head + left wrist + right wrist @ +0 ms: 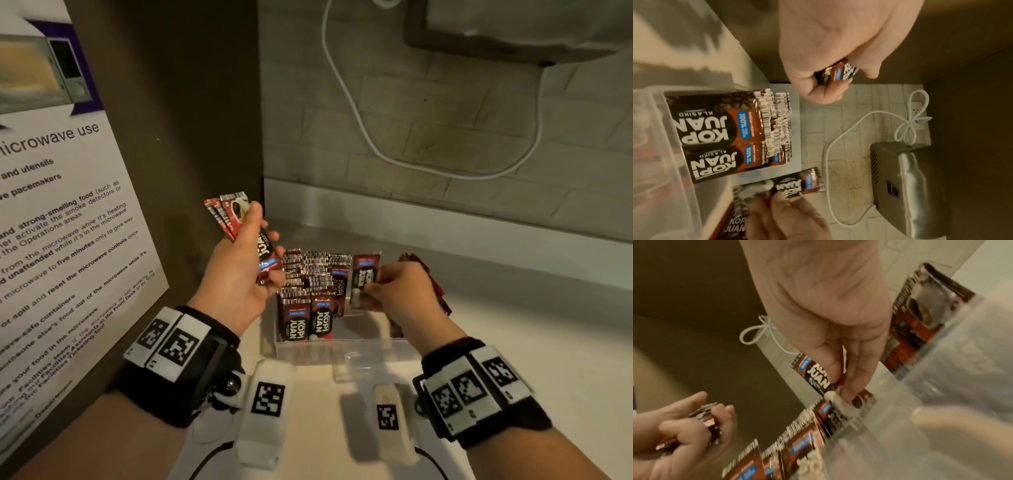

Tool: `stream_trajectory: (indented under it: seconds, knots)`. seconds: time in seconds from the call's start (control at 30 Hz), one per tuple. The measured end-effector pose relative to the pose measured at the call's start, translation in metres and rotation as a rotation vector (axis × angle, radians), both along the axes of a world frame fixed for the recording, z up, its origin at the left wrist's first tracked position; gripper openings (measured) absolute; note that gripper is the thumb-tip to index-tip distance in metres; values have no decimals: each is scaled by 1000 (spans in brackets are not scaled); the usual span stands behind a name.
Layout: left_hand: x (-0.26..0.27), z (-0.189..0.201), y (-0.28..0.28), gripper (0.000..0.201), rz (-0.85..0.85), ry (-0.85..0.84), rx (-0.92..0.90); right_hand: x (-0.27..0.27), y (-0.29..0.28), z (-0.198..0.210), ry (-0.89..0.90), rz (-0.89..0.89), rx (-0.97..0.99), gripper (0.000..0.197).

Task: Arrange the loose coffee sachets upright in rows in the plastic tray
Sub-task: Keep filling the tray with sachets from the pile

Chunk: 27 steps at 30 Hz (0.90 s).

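1. My right hand (394,287) pinches a single sachet (364,274) between thumb and fingers, upright, just above the open right part of the plastic tray (342,346).
2. My left hand (236,274) grips a fanned bundle of spare sachets (227,214), raised over the tray's left edge, near the side wall.
3. The tray sits on the bench (513,342) close to its left back corner. Rows of standing sachets (308,291) fill its left part; the right part looks mostly free.
4. A few loose sachets (440,294) lie behind my right hand, by the tray's right edge.
5. My judgement for the drop: keep the sachet vertical, label facing me like the front row, lower it flush against the last standing one, and release only once its bottom edge seats.
6. Risk: thin foil tips over in the gap, so lean it against the row.
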<state>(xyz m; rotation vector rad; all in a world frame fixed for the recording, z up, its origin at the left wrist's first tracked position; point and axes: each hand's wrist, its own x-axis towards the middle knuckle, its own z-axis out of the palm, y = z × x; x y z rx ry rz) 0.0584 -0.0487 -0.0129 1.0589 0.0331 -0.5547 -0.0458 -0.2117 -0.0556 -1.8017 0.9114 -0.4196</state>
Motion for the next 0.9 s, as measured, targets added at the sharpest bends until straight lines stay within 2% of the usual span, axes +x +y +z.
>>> stream_trajectory:
  seconds: [0.07,0.2,0.4,0.57,0.9]
  knots:
    - [1,-3,1,30,-4,12,5,10,-2,-13,92,20,74,16]
    - [2,-7,2,33,-17,49,19,22,0,-26,115,13,149,22]
    - [5,-20,4,36,-22,92,37,32,-4,-38,97,2,121,28]
    - [4,-23,4,34,-27,110,29,35,-1,-42,61,-41,125,26]
    - [3,-24,1,28,-35,97,45,36,-2,-44,46,-19,135,27]
